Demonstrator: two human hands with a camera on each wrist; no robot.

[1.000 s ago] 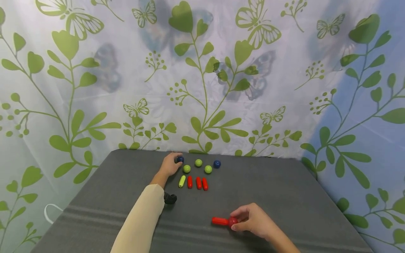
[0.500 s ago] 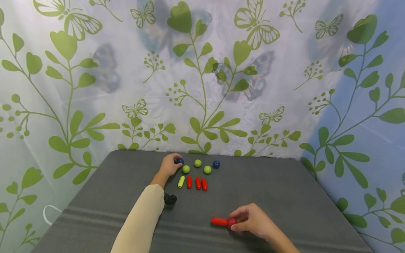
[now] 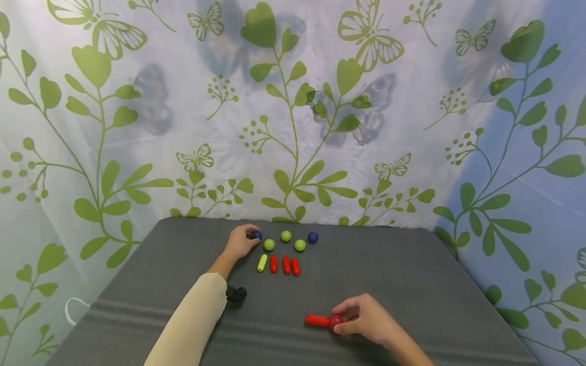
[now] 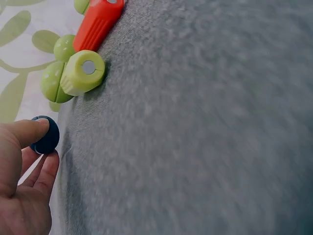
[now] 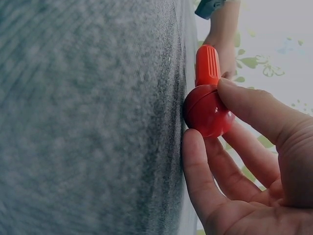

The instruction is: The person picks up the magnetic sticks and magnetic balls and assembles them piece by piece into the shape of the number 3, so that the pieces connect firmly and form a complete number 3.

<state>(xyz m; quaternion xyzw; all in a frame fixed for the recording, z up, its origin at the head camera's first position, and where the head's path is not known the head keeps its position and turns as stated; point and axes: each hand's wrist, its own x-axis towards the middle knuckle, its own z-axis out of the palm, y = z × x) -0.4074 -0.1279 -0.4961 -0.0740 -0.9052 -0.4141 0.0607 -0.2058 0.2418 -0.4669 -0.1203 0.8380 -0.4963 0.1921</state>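
Note:
At the far side of the table, my left hand (image 3: 241, 242) pinches a dark blue ball (image 4: 46, 136) between thumb and fingers. Near the front, my right hand (image 3: 366, 317) grips a dark red ball (image 5: 208, 111) by thumb and fingertips. A ridged red rod (image 3: 317, 319) extends from that ball, end against it, pointing left. Right of the left hand are several green balls (image 3: 269, 245) and a second blue ball (image 3: 313, 237). A light green rod (image 3: 262, 263) and three red rods (image 3: 286, 265) lie in a row before them.
Grey cloth covers the table (image 3: 389, 274). A patterned curtain (image 3: 311, 127) hangs right behind its far edge. A black strapped device (image 3: 235, 294) sits at the left wrist, and a white loop (image 3: 70, 310) shows beyond the table's left side.
My left hand has drawn the blue ball slightly leftward and nearer, away from the green balls. The right hand keeps its place with the red ball and rod.

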